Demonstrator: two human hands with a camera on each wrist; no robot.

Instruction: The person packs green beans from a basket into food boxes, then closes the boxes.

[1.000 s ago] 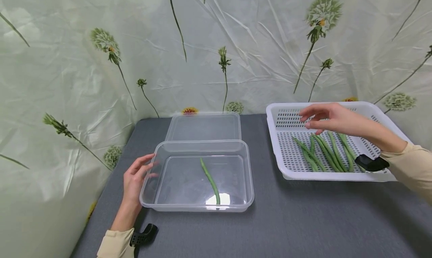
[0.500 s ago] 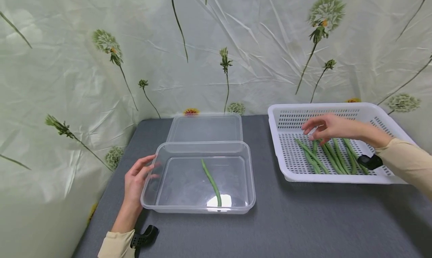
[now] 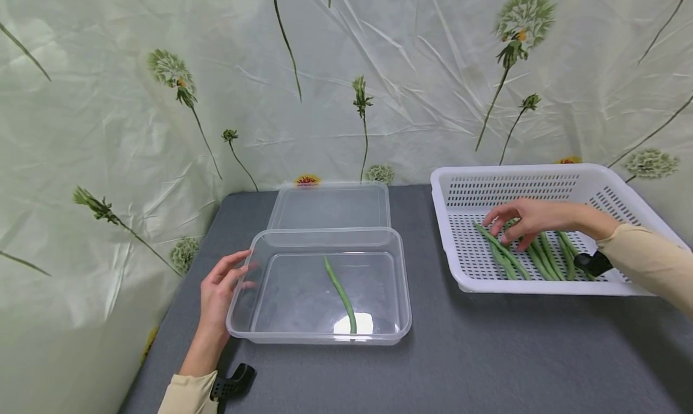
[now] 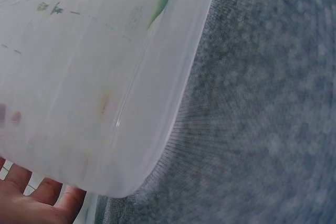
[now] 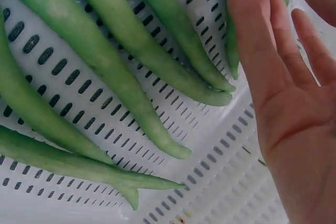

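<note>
Nearest: black wristband (image 3: 233, 384) on L wrist, grey bench (image 3: 460, 354). L grip (image 3: 218, 290) (bare hand) spread, at L side of clear tub (image 3: 292, 337); 1 green bean (image 3: 343, 296) in tub, R of ctr, lying far to near. R grip (image 3: 530, 216) also spread, loosely bent, down among green beans (image 3: 503, 251) in white basket (image 3: 541, 286), R side of bench; can't tell if it touches any. Behind tub: clear lid (image 3: 330, 204). Farthest: floral sheet (image 3: 325, 131), creased.
</note>
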